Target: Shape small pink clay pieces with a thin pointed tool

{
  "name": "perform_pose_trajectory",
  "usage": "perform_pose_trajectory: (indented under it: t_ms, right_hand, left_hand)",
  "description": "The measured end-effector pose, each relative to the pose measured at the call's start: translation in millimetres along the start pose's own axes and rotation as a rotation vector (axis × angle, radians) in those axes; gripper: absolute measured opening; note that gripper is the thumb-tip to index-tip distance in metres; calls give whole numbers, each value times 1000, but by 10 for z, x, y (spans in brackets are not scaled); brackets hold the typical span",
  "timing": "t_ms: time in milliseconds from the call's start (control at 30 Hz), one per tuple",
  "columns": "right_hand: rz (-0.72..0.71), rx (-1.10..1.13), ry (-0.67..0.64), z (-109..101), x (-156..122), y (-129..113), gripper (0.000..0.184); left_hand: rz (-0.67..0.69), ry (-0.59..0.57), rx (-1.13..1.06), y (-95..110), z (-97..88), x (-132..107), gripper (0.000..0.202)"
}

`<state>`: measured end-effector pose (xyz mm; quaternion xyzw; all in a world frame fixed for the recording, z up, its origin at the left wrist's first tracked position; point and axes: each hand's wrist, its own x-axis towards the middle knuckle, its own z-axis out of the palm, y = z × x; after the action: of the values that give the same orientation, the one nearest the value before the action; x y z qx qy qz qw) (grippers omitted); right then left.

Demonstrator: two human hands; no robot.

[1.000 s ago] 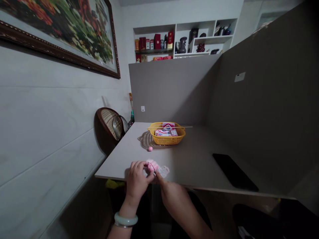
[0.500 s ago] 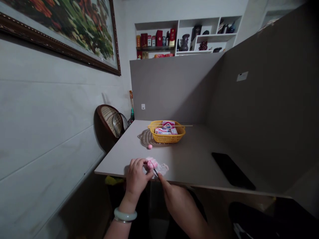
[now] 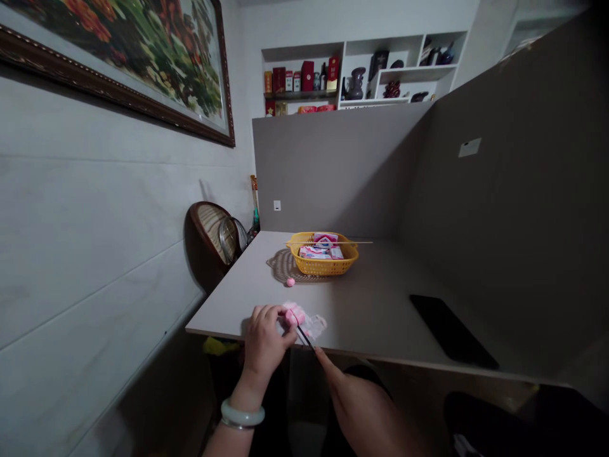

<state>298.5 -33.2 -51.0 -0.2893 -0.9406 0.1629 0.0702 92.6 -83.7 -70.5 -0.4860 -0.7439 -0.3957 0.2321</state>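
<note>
A soft-looking pink lump [image 3: 294, 315] with a dark slit across its top lies on a crumpled clear plastic wrapper [image 3: 316, 326] near the table's front edge. My left hand [image 3: 265, 336] has thumb and fingers closed around the lump's left side; a pale bangle circles that wrist. From the lower right, my right hand [image 3: 339, 381] grips a thin dark knife [image 3: 305, 336], index finger stretched along it. Its tip meets the near side of the lump. Most of the right fingers are hidden under the hand. Farther back sits a small pink ball [image 3: 290, 282].
Behind the ball stands a yellow basket [image 3: 328, 268] holding pink-and-white packets [image 3: 326, 240], with a thin stick [image 3: 364, 242] across its rim. A black flat slab [image 3: 451, 330] lies on the table [image 3: 380, 317] at right. Grey panels [image 3: 333, 171] enclose the back and right.
The knife has drawn back toward the lower right, so more of its length shows. My left hand keeps its hold on the pink lump. The whole view has shifted slightly.
</note>
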Motion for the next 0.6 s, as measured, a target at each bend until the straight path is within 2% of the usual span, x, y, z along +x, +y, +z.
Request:
perform_pose_trajectory:
  t_ms: [200,433,600]
  right_hand:
    - [-58,-22,130,-139,164,-77,59]
    - [-58,12,138,-208,-28,18,62]
    - [-71,20,106,-124,60,15,63]
  left_hand:
    - [-23,36,43,-23,46,7,11]
    - [-12,16,64,-14,21,-1,12]
    - [-5,22,65,-13,29,-4,10]
